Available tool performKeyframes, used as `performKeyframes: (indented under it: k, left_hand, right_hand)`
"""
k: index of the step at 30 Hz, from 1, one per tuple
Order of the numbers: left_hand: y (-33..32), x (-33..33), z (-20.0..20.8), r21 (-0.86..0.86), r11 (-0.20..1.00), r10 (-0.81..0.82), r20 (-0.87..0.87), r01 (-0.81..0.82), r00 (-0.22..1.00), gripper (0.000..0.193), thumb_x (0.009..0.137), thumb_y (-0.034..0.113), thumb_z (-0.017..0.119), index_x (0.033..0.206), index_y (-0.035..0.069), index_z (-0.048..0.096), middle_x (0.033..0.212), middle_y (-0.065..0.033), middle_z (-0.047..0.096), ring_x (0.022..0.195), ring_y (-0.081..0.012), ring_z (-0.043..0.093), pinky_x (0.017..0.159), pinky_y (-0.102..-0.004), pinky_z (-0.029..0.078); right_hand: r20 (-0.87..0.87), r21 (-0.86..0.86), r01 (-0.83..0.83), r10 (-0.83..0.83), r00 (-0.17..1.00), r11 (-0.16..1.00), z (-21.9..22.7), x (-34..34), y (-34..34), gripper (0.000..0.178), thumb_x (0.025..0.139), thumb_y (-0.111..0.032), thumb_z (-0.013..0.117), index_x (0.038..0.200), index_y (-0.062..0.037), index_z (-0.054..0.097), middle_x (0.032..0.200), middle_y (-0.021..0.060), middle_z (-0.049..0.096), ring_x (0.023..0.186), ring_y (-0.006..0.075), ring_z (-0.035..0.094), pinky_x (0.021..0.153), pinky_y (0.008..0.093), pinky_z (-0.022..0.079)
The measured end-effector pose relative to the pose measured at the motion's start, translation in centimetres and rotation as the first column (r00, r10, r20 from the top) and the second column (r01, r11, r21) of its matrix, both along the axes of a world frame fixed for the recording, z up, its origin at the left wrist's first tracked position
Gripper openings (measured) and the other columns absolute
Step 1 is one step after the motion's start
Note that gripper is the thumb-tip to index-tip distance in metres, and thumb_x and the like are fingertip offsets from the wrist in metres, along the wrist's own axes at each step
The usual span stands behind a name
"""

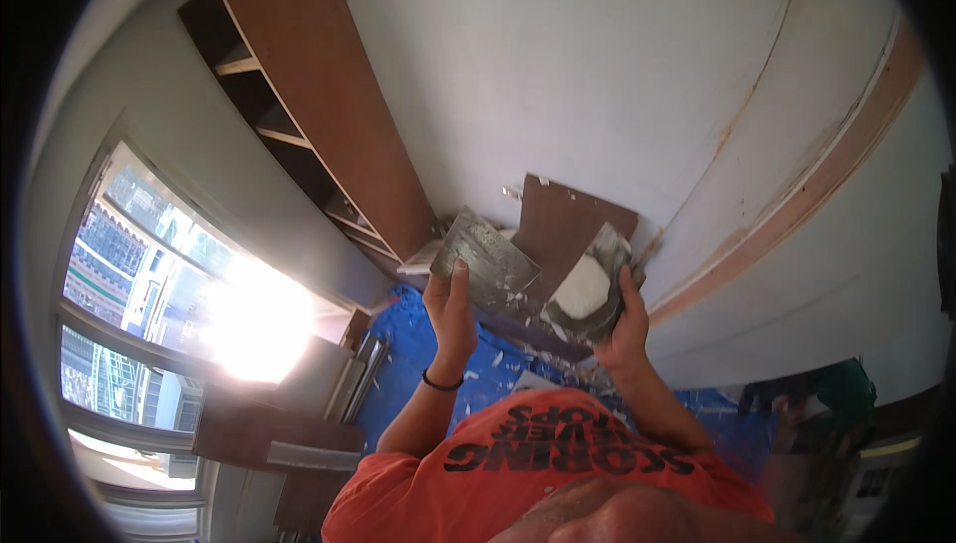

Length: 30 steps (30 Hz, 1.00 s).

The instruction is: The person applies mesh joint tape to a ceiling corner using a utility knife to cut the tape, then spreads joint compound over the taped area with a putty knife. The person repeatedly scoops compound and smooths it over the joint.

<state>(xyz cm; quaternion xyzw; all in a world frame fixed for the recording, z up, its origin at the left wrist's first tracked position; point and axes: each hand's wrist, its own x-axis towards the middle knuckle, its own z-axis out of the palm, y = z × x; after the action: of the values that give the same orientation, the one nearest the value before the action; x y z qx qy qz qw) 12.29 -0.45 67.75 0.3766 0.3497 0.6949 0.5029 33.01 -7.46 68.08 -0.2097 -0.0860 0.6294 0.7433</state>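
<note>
My left hand (pixel 453 319) grips a flat, rectangular metal trowel (pixel 485 256), its thumb lying on the smeared grey face. My right hand (pixel 627 329) is closed on a grey putty board (pixel 609 247) at its right edge. A thick mound of white putty (pixel 581 290) sits on that board. Both tools are held up in front of me, apart from each other, and their undersides are hidden. Behind them a brown panel (pixel 568 213) leans near the foot of the pale wall (pixel 558 65).
A tall brown shelf unit (pixel 319 75) stands at the left. Blue sheeting (pixel 398 384) strewn with white scraps covers the floor. Brown boards (pixel 264 414) lie by the bright window (pixel 139 294). A wooden trim strip (pixel 797 229) runs along the wall at the right.
</note>
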Motion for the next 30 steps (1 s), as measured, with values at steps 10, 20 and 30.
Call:
performKeyframes:
  k: [10,20,30]
  left_hand:
    - [0.0,4.3,-0.4,-0.135,0.883,-0.442,0.082,0.449,0.893,0.028,0.100,0.015,0.067,0.126,0.004,0.062,0.109,-0.0069,0.072,0.092,-0.0149,0.071,0.081,-0.0323,0.060]
    - [-0.1,3.2,1.2,-0.219,0.802,-0.566,0.020,0.556,0.824,0.028,0.101,0.029,0.068,0.113,0.004,0.069,0.102,-0.0055,0.073,0.085,-0.0141,0.071,0.074,-0.0315,0.059]
    - [0.9,-0.9,4.8,0.198,0.976,0.126,-0.167,-0.092,0.978,0.016,0.103,0.015,0.064,0.108,0.001,0.068,0.103,-0.0048,0.070,0.091,-0.0154,0.067,0.079,-0.0326,0.055]
  right_hand:
    - [0.070,-0.009,-0.211,0.211,0.975,0.977,-1.3,-2.4,0.6,0.039,0.104,-0.030,0.060,0.131,-0.0025,0.058,0.123,0.0114,0.069,0.111,0.0273,0.069,0.099,0.0444,0.055]
    - [0.131,0.071,-0.184,0.174,0.976,0.980,2.2,-3.2,-0.9,0.038,0.104,-0.028,0.059,0.132,-0.0026,0.057,0.124,0.0134,0.068,0.112,0.0285,0.069,0.099,0.0442,0.055]
    - [-0.084,0.025,-0.247,0.248,0.965,0.969,0.2,0.3,0.8,0.035,0.106,-0.027,0.054,0.130,-0.0030,0.058,0.123,0.0142,0.069,0.113,0.0306,0.068,0.102,0.0479,0.054]
